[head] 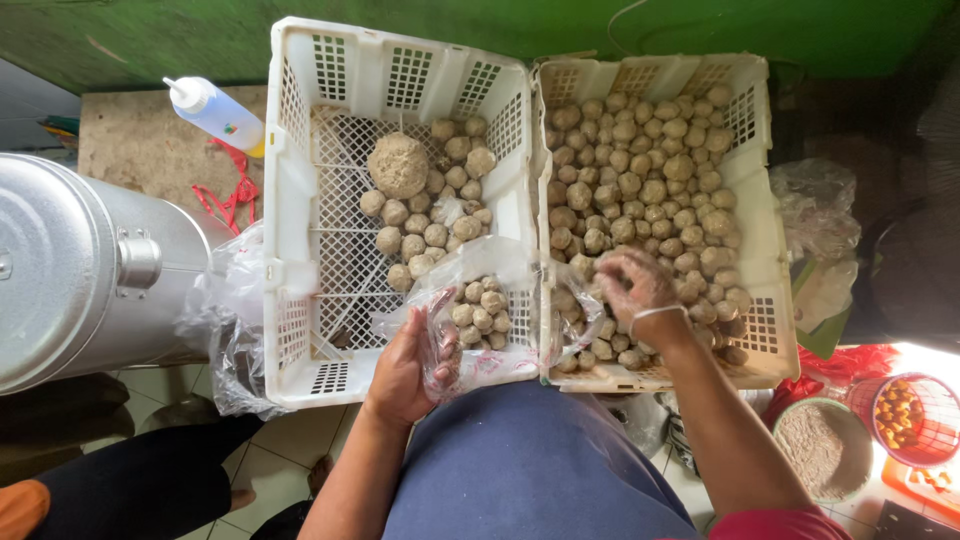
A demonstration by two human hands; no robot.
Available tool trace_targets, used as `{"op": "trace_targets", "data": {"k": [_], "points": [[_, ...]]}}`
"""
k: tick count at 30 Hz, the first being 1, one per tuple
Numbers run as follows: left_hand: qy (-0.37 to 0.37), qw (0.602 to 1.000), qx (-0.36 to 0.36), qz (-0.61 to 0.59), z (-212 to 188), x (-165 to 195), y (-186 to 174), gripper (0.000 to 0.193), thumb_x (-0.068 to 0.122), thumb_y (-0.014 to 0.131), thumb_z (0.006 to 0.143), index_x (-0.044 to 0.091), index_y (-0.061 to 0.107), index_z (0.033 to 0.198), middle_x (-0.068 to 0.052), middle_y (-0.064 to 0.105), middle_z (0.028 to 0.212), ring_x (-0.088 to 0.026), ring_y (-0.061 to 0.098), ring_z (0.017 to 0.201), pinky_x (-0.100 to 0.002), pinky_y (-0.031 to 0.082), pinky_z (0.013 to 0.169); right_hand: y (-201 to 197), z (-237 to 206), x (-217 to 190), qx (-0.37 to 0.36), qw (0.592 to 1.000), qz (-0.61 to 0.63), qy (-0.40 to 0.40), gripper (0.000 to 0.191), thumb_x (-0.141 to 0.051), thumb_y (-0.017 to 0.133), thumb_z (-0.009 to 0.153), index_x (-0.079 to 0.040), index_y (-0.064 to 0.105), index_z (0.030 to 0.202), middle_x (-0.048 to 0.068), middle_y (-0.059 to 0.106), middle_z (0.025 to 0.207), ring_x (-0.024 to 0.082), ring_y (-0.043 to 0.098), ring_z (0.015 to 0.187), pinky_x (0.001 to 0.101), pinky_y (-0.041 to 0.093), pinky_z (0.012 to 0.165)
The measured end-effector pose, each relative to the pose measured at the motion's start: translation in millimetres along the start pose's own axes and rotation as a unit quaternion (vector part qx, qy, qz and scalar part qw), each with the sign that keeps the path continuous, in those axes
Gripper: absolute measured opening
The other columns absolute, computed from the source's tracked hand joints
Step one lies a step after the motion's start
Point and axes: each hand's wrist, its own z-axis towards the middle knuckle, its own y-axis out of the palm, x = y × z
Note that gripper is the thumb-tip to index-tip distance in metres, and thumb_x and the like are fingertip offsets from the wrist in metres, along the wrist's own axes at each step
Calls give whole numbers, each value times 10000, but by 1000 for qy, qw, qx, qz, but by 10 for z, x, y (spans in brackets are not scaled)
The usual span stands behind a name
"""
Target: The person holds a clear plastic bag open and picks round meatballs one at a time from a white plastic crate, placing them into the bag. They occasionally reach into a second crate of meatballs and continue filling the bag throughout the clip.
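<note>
Gripping the near edge of a clear plastic bag, the left hand had its fingers curled shut on the film. That bag, partly filled with meatballs, lay over the near rim of the left white crate, its long axis and mouth pointing toward the right crate. There the right hand reached down, fingers loosely cupped over meatballs; I cannot tell whether it held any.

White latticed plastic crates look matt; the bag is thin, glossy clear plastic; the meatballs seem rough and dull; the drum is brushed metal.
</note>
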Motion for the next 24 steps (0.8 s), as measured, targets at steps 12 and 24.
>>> {"op": "trace_targets", "data": {"k": [12,24], "points": [[33,998,-45,5,-45,7,87,556,456,383,1085,219,346,1587,-70,582,930,-139,505,576,-261,429,495,-381,181,-447,-91,990,-83,69,446,-119,674,953,-148,591,1391,115,721,1192,213,701,990,359,573,896],[30,999,-21,21,-55,-10,116,619,495,404,1063,225,300,1610,-47,565,916,-139,491,579,-253,425,485,708,-193,-1058,-19,923,-71,-378,465,-219,733,896,-21,642,1307,212,683,1263,333,666,1150,409,551,997]]}}
